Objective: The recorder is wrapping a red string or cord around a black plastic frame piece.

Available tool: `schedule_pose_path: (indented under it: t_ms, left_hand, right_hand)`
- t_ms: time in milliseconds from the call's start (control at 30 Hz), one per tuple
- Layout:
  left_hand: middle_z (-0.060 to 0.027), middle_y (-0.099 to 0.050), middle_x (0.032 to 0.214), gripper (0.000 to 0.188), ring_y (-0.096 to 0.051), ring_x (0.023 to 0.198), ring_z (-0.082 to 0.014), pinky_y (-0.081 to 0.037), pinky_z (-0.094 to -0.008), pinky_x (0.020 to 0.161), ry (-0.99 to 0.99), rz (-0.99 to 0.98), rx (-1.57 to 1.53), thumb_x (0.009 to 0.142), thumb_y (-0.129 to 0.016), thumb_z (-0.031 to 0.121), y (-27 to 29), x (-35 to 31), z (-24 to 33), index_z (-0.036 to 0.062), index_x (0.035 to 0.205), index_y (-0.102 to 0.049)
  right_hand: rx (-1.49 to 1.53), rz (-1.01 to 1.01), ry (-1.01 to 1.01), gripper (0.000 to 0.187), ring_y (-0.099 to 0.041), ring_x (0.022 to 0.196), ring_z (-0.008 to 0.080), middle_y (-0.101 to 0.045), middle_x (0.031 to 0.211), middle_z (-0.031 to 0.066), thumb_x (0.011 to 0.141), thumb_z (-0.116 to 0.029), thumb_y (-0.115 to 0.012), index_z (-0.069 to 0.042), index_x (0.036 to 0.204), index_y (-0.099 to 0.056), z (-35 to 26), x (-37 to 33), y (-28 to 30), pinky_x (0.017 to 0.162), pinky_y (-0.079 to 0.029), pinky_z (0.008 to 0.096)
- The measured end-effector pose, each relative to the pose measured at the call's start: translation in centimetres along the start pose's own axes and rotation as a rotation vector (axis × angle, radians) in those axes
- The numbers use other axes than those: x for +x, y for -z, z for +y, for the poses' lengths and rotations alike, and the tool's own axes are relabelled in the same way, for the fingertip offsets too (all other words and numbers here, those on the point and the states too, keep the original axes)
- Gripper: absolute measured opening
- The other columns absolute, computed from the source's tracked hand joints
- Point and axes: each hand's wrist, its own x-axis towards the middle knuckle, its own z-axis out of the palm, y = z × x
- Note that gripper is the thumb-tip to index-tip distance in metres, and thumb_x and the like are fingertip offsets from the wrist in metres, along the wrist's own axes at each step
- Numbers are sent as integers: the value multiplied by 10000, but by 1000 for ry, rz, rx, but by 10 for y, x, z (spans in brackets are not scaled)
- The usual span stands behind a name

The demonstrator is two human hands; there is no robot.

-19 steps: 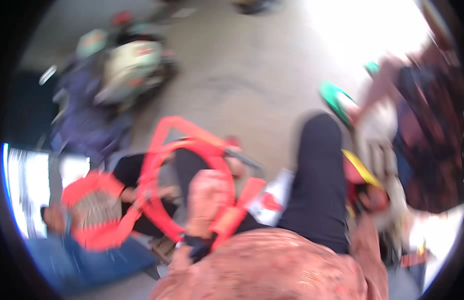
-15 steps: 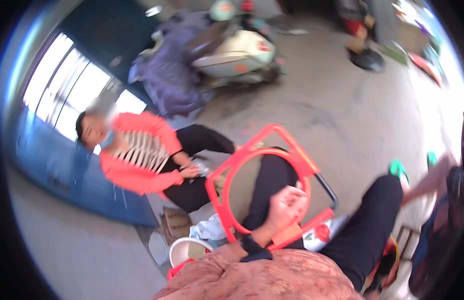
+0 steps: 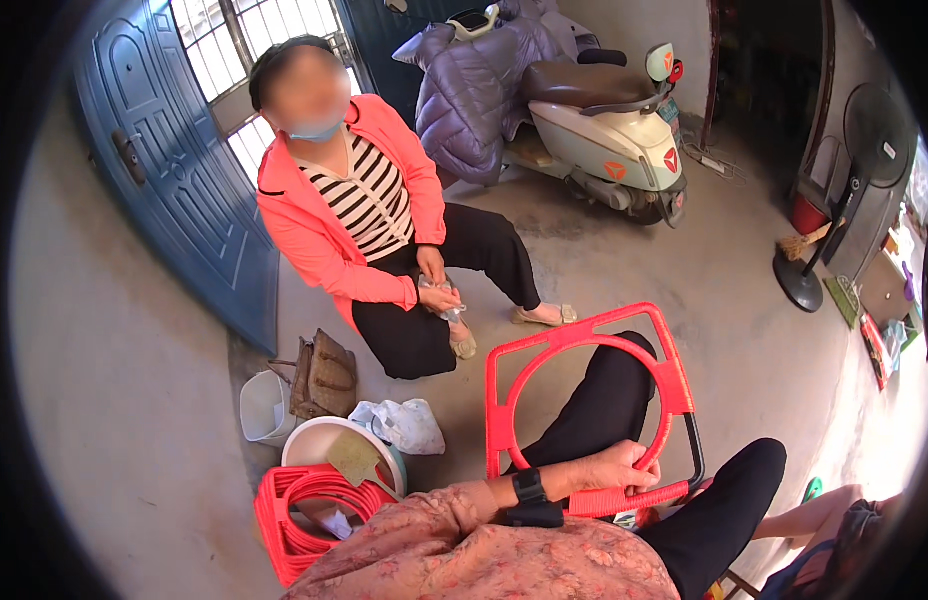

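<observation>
My left hand (image 3: 616,468), with a black band at the wrist, reaches across my lap from the left. Its fingers are closed round the lower right part of a red square frame with a round ring inside (image 3: 501,419). The frame stands tilted over my left leg in its dark trousers, and the leg shows through the ring. A black bar (image 3: 697,450) runs along its right side, and a ridged red strip (image 3: 649,500) lies at its lower edge, beside my hand. My right hand is out of the picture.
A seated person in a coral jacket (image 3: 302,255) faces me, hands together on something small and clear. Left of me are a white bucket (image 3: 299,436), a brown bag (image 3: 325,376) and a red frame with coiled red cord (image 3: 274,510). Beyond stand a scooter (image 3: 594,125) and a fan (image 3: 856,190).
The view has swung and steadied, so the seated person and frame appear turned and shifted. My left hand, earlier raised beside the ring's right side, now lies lower, closed round it.
</observation>
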Motion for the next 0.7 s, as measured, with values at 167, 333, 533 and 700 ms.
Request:
schedule_pose_path:
  t_ms: [167,333,533,700]
  left_hand:
    - [0,-572,741,153,-527,647,-76,-430,-226,607,12,-12,-240,885,-621,155,21,-13,34,15,945,-610]
    - [-5,-592,765,180,-548,678,-81,-447,-238,630,-50,184,-422,884,-637,188,6,6,34,27,961,-614]
    - [-26,-604,807,307,-566,692,-98,-469,-254,614,-39,268,-90,872,-672,213,15,18,-4,14,1079,-564]
    - [-79,-615,930,492,-617,785,-152,-505,-276,622,-401,666,364,835,-699,139,1,10,-10,13,1244,-456]
  right_hand:
    - [98,-31,20,312,-614,944,240,-634,1069,93,918,-260,-513,-47,1122,-615,-20,-1,-9,855,-486,369]
    - [261,-61,21,312,-614,935,238,-633,1060,93,919,-258,-516,-45,1128,-607,-33,-7,-11,848,-488,368]
    - [492,-117,15,312,-614,925,237,-632,1050,93,921,-255,-519,-42,1134,-598,-45,-7,-18,840,-490,367]
    - [665,-172,16,313,-614,916,235,-631,1041,93,922,-253,-521,-39,1139,-590,-49,-14,-21,833,-492,366]
